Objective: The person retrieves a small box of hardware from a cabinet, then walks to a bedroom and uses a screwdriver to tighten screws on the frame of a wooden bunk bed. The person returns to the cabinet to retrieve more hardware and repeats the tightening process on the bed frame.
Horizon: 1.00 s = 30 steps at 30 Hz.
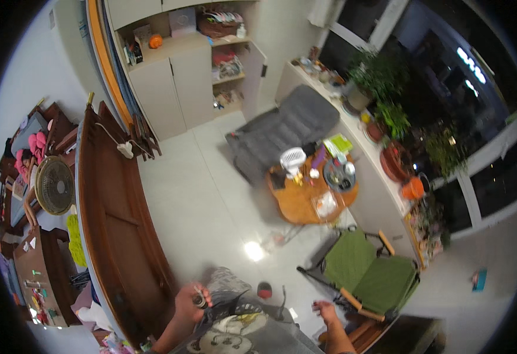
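At the lower middle, my left hand point(189, 304) is closed around a small dark round object point(199, 300) with a pale rim; its kind is too small to make out. My right hand point(326, 312) hangs apart at the lower right, fingers loosely spread with nothing in them. Nearest to it is a green folding chair point(359, 265) with wooden armrests. Between my hands show my grey shirt with a printed figure and, beyond it, a dark and red shoe point(264, 289) on the pale floor.
Ahead stands a wooden table point(297, 203) with a white fan point(293, 159) and a round tray point(339, 177). Behind it is a grey lounge chair point(288, 130). A long brown wooden bench back point(117, 218) runs along my left. Potted plants point(391, 118) line the windowsill; an open cabinet point(229, 71) stands behind.
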Available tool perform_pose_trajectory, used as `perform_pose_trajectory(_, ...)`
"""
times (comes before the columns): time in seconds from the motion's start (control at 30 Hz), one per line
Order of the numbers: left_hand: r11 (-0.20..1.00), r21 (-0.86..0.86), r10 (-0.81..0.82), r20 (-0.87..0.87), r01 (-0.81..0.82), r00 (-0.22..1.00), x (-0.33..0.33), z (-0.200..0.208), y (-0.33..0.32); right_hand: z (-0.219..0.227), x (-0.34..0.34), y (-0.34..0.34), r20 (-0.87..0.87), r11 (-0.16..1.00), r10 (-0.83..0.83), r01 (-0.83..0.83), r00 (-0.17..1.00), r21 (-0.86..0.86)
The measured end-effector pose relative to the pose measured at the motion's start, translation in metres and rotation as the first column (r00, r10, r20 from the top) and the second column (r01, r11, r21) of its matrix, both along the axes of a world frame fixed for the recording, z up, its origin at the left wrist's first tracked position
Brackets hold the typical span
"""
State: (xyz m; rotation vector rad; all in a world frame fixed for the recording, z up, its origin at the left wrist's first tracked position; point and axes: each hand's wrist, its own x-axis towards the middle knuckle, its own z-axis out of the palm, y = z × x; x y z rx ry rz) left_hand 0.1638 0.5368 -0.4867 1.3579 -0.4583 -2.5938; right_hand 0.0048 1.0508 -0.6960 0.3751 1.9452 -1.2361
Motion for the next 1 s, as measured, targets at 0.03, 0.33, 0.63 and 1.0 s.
perform_pose_trajectory(0.03, 0.999, -0.013, 0.052, 0.030, -0.052, 0.998, -0.019, 0.000, -0.021, 0.040, -0.078, -0.071, -0.046, 0.999, 0.018, -0.019, 0.999, -0.034)
perform_pose_trajectory(0.33, 0.970, 0.029, 0.234, 0.160, -0.241, 0.959, -0.227, -0.067, -0.289, 0.023, -0.386, -0.570, -0.297, 0.807, 0.133, -0.277, 0.946, -0.521)
perform_pose_trajectory(0.63, 0.954, -0.290, 0.017, 0.286, 0.069, 0.958, -0.528, -0.006, -0.568, 0.004, -0.546, -0.822, -0.251, 0.822, 0.195, -0.297, 0.948, -0.486)
perform_pose_trajectory(1.0, 0.137, -0.972, -0.030, 0.187, 0.190, 0.982, -0.858, -0.063, -0.885, -0.325, -0.852, -1.117, -0.341, 0.952, 0.188, -0.256, 0.921, -0.167)
